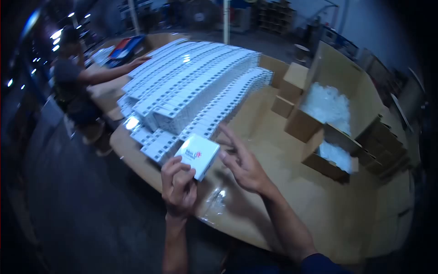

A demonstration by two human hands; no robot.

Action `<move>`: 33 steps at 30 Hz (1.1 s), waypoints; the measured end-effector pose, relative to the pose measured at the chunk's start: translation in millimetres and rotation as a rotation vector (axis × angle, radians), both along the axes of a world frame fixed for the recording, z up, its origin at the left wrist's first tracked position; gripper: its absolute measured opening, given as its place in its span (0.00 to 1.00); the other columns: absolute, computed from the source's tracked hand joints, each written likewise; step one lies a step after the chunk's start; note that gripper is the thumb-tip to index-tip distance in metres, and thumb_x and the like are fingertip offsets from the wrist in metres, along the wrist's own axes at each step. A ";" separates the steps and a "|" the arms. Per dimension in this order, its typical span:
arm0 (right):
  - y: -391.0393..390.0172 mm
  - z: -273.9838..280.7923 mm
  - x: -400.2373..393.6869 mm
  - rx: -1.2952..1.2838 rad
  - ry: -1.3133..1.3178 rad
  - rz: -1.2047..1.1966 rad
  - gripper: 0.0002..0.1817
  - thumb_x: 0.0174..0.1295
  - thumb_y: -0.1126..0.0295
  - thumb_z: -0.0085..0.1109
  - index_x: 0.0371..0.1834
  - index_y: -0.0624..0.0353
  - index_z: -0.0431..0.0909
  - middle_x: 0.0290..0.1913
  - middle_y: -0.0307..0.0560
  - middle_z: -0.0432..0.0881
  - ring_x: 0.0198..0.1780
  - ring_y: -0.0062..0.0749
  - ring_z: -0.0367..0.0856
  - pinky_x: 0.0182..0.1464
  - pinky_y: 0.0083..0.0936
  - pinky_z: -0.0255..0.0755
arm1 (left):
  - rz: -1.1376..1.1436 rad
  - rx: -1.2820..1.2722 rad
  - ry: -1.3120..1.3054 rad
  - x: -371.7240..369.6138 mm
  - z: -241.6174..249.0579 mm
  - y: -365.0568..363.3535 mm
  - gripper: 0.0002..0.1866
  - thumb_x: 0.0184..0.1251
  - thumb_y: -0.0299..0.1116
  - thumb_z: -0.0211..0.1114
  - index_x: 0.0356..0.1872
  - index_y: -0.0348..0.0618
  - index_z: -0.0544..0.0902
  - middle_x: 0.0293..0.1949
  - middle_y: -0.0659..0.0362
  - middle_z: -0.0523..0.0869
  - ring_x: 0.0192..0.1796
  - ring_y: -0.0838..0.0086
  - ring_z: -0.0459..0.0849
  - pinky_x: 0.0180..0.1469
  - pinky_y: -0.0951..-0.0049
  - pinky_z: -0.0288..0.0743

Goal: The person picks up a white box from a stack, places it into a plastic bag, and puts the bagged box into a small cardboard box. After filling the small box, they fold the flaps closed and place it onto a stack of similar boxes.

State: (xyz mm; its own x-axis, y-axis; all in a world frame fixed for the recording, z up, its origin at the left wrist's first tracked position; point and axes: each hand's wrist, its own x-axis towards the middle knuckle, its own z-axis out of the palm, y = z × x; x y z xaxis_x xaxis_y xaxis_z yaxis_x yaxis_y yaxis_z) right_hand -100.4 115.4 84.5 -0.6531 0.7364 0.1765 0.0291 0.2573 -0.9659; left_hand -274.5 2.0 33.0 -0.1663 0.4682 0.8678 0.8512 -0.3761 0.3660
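Observation:
A small white box (199, 153) with dark and red print on its face is tilted up in front of me. My left hand (179, 183) grips it at its lower left corner, fingers curled round the edge. To the right of the box, my right hand (244, 165) has its fingers spread, with the thumb close by the box's right edge. Just beyond the hands stand long stacked rows of similar white boxes (200, 82) with dark marks along their edges. Crumpled clear plastic film (215, 201) lies on the table near my left wrist.
The brown table (273, 210) stretches out to the right. On it stand open cartons (304, 122) filled with clear plastic bags (329, 106), and smaller closed cartons (292, 81). Across at the left, another person (75, 77) reaches an arm to the stacked rows.

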 end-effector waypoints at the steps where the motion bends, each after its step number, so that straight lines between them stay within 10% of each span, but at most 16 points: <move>1: -7.9 -13.1 21.0 -0.147 0.117 0.056 0.33 0.79 0.69 0.53 0.85 0.59 0.56 0.72 0.56 0.73 0.61 0.34 0.79 0.54 0.31 0.81 | -0.054 0.003 0.004 18.1 -0.2 3.3 0.26 0.45 0.09 0.73 0.46 0.45 0.83 0.49 0.52 0.83 0.59 0.47 0.83 0.60 0.49 0.81; 10: -11.4 -33.2 202.2 -0.373 0.290 -0.355 0.12 0.79 0.76 0.53 0.59 0.66 0.80 0.54 0.45 0.84 0.52 0.23 0.83 0.52 0.23 0.83 | -0.745 -0.397 0.014 167.8 24.4 81.8 0.20 0.53 0.27 0.83 0.46 0.41 0.84 0.50 0.51 0.84 0.51 0.56 0.87 0.52 0.58 0.83; 14: 13.5 -19.1 267.8 -0.078 0.106 -0.533 0.11 0.76 0.81 0.51 0.50 0.67 0.85 0.48 0.44 0.85 0.50 0.23 0.84 0.50 0.24 0.87 | -0.801 -0.387 0.024 212.5 48.9 168.7 0.11 0.62 0.27 0.76 0.42 0.36 0.85 0.40 0.51 0.88 0.44 0.59 0.89 0.47 0.63 0.81; 18: 40.4 11.8 312.0 0.308 -0.193 -0.828 0.10 0.69 0.73 0.64 0.50 0.49 0.90 0.42 0.44 0.82 0.31 0.24 0.68 0.33 0.25 0.65 | -0.714 -0.474 -0.119 274.5 80.3 266.1 0.14 0.71 0.36 0.72 0.39 0.31 0.86 0.32 0.51 0.90 0.34 0.66 0.88 0.39 0.68 0.80; 26: 155.0 37.5 354.7 0.668 -0.314 -0.951 0.19 0.66 0.69 0.66 0.60 0.49 0.86 0.57 0.60 0.81 0.59 0.54 0.82 0.63 0.39 0.75 | -0.672 -0.792 0.255 337.9 61.5 410.8 0.26 0.62 0.47 0.78 0.44 0.29 0.87 0.37 0.44 0.91 0.41 0.60 0.91 0.48 0.62 0.82; 33: 217.7 43.0 361.2 0.540 -0.310 -0.834 0.36 0.57 0.50 0.79 0.66 0.60 0.83 0.57 0.59 0.85 0.63 0.51 0.83 0.67 0.41 0.74 | -1.161 -0.691 -0.332 314.5 84.1 389.8 0.15 0.74 0.26 0.68 0.57 0.31 0.81 0.43 0.57 0.89 0.44 0.78 0.86 0.48 0.73 0.80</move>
